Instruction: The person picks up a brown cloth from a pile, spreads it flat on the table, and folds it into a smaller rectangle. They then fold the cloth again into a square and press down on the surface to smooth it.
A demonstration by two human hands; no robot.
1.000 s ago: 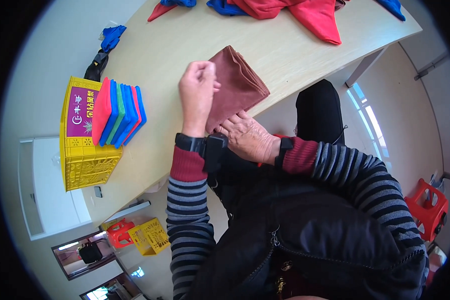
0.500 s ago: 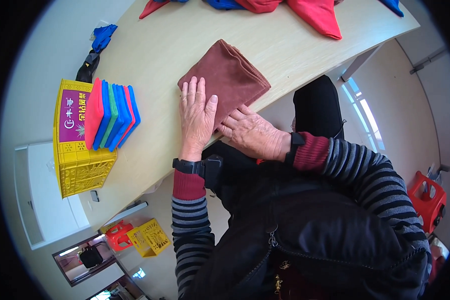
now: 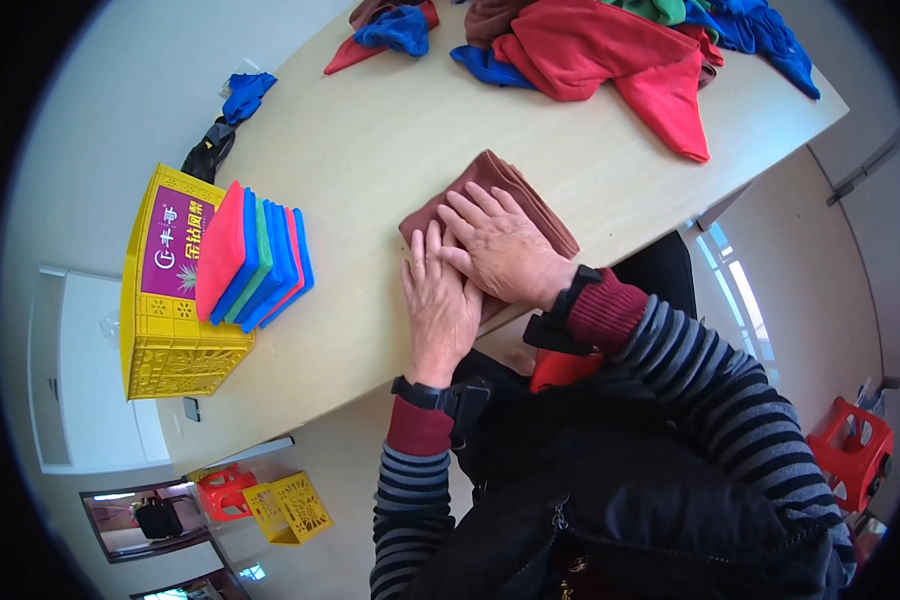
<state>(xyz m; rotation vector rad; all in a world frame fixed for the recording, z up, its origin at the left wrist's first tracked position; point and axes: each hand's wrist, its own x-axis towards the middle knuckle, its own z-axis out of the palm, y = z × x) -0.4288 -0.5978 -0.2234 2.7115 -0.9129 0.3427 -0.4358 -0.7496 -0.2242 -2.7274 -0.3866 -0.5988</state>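
A brown cloth [image 3: 525, 198], folded into a layered square, lies near the table's front edge. My left hand [image 3: 440, 300] rests on its near left corner with fingers stretched out. Flat on top of the cloth, with fingers spread, is my right hand [image 3: 505, 250], its fingertips close to the middle of the fold. The two hands touch or nearly touch at the left fingertips. Both hands cover much of the cloth's near part. To the left stands a row of folded red, blue and green cloths [image 3: 260, 265], leaning against a yellow crate [image 3: 185, 365].
Loose red, blue, green and brown cloths [image 3: 610, 50] lie heaped along the table's far side. A phone [image 3: 191, 408] lies by the crate at the left edge of the table [image 3: 360, 130]. Below are a second yellow crate [image 3: 300, 508] and red stools [image 3: 850, 455].
My right hand has moved from the cloth's near edge to flat on top of it. The brown cloth looks narrower, with its near part covered. The view has shifted, showing more of the far heap.
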